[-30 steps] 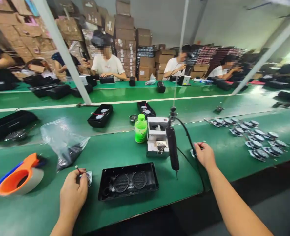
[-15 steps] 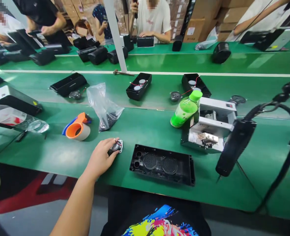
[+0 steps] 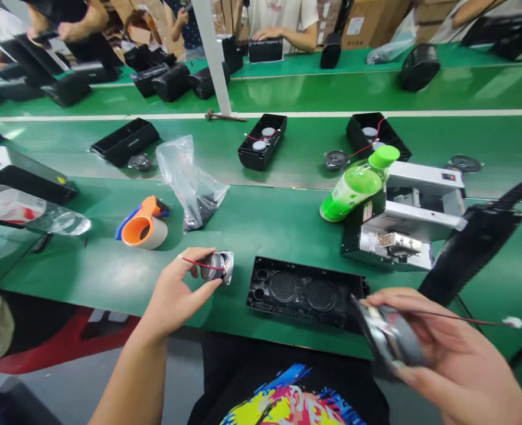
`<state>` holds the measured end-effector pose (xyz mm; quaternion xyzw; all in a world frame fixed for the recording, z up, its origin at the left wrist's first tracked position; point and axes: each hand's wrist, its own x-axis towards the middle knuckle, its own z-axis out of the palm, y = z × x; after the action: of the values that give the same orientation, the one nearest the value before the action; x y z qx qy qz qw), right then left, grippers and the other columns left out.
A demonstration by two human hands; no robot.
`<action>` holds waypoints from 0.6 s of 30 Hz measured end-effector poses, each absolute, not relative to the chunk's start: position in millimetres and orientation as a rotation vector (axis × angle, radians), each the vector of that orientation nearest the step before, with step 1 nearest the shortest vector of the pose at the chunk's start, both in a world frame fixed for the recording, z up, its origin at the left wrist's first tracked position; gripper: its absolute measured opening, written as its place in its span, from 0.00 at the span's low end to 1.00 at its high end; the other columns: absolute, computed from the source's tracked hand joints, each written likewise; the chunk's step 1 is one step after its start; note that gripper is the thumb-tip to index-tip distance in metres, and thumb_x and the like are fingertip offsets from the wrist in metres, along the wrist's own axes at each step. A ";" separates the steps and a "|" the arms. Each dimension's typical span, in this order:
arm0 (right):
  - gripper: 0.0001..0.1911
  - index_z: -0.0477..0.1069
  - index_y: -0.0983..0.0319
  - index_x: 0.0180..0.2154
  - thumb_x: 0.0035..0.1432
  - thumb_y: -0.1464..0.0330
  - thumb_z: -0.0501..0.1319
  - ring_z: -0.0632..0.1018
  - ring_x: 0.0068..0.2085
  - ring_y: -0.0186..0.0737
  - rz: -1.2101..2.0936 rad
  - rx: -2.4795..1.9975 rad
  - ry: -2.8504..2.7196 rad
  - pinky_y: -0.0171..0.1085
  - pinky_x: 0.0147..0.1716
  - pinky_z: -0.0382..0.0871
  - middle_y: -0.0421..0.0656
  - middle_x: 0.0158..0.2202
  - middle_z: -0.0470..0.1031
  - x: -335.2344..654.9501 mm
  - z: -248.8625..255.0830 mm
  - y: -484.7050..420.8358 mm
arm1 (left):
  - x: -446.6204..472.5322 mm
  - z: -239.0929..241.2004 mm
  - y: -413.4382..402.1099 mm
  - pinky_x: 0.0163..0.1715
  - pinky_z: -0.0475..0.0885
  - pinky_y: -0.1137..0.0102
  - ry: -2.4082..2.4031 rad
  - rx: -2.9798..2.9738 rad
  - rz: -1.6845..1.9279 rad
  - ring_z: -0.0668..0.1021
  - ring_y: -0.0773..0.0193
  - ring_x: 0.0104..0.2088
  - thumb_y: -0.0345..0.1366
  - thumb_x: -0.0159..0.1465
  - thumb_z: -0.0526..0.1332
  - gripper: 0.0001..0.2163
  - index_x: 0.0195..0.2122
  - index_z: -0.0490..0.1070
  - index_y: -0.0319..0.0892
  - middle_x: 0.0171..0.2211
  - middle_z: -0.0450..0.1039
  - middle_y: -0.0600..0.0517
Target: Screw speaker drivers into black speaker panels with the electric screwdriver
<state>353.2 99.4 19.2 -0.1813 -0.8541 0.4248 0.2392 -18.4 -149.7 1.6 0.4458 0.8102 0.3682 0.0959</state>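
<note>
My left hand [image 3: 175, 292] pinches a small round speaker driver [image 3: 217, 266] with a thin red wire, lifted just above the green bench. My right hand [image 3: 447, 354] is closed around a second speaker driver [image 3: 389, 336], close to the camera; its red wire ends in a white plug [image 3: 512, 322]. Between the two hands lies an open black speaker housing [image 3: 305, 293] with two round grilles and two small holes. It sits at the near edge of the green bench [image 3: 265, 224].
An orange tape dispenser [image 3: 142, 226] and a clear plastic bag [image 3: 190, 183] lie to the left. A green bottle [image 3: 358, 184], a grey box machine [image 3: 409, 218] and a hanging black electric screwdriver [image 3: 469, 248] stand to the right. More black housings lie on the belt; other people work beyond.
My left hand has lifted its speaker driver off the bench. My right hand has come into view at the lower right holding a second driver. The view has tilted slightly down.
</note>
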 end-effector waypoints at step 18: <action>0.21 0.66 0.52 0.69 0.81 0.72 0.54 0.78 0.61 0.42 0.625 -0.082 -3.089 0.45 0.54 0.85 0.39 0.66 0.77 292.0 20.3 130.9 | 43.4 26.9 -57.0 0.41 0.62 0.56 1.997 2.087 0.371 0.80 0.54 0.44 0.41 0.63 0.83 0.24 0.56 0.78 0.43 0.47 0.84 0.54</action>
<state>292.0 130.9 20.3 -0.0261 -0.9798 0.1983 -0.0055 43.4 -57.0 26.9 0.7119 0.6812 0.1264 0.1146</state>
